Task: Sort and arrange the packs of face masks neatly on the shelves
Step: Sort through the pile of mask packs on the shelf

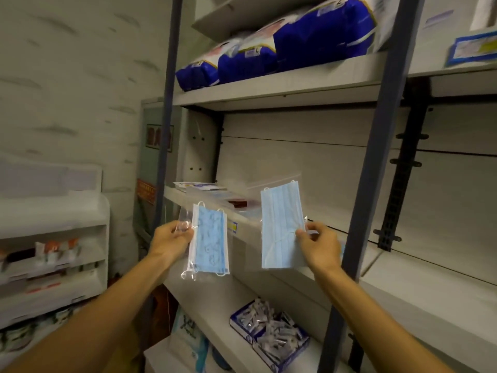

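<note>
I hold two clear plastic packs of blue face masks upright in front of the middle shelf [269,232]. My left hand [172,239] pinches the left edge of a patterned blue mask pack [209,240]. My right hand [318,244] pinches the right edge of a plain light-blue mask pack [282,227]. Both packs hang in the air, apart from each other. More flat packs [204,188] lie at the far left of the middle shelf.
Blue-and-white bulky packages [282,49] fill the upper shelf. Two open boxes of small vials [271,332] sit on the lower shelf. Grey uprights [373,184] frame the shelf bay. A white rack with small boxes [53,254] stands at the left.
</note>
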Demonstrator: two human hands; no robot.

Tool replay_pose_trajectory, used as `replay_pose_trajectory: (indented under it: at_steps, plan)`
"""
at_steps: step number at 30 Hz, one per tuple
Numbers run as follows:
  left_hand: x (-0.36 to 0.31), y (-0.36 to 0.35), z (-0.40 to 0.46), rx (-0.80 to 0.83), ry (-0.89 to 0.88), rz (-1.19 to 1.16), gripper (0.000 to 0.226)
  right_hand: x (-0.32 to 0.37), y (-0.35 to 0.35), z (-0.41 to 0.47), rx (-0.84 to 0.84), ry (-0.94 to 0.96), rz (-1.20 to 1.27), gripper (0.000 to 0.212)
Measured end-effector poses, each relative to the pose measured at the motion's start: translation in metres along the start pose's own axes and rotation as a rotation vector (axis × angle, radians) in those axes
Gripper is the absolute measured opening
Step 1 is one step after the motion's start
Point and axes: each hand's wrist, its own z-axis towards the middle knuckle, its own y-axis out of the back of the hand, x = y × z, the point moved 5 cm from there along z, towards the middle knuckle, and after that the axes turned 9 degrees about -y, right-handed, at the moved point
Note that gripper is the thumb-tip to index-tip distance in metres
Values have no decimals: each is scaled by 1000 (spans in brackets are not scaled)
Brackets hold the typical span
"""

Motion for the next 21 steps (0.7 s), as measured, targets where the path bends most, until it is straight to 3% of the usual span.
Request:
replay_pose_trajectory:
  at_steps: [4, 10, 13, 16, 21]
  plan:
    - [1, -1, 43, -27, -10, -29, 7, 4, -35, 40, -20, -21, 68, 3]
    - [-5, -17, 128, -4, -70, 31, 7, 18, -59, 112, -202, -57, 147, 13]
    - [-3, -38, 158, 31, -108, 18, 15, 18, -66, 144, -249, -68, 177, 21]
    - [9, -59, 187, 82, -127, -26, 8, 13, -74, 170, -278, -62, 188, 24]
    - [28, -91, 234, 180, -116, -57, 14, 6, -83, 197, -353, -43, 155, 16]
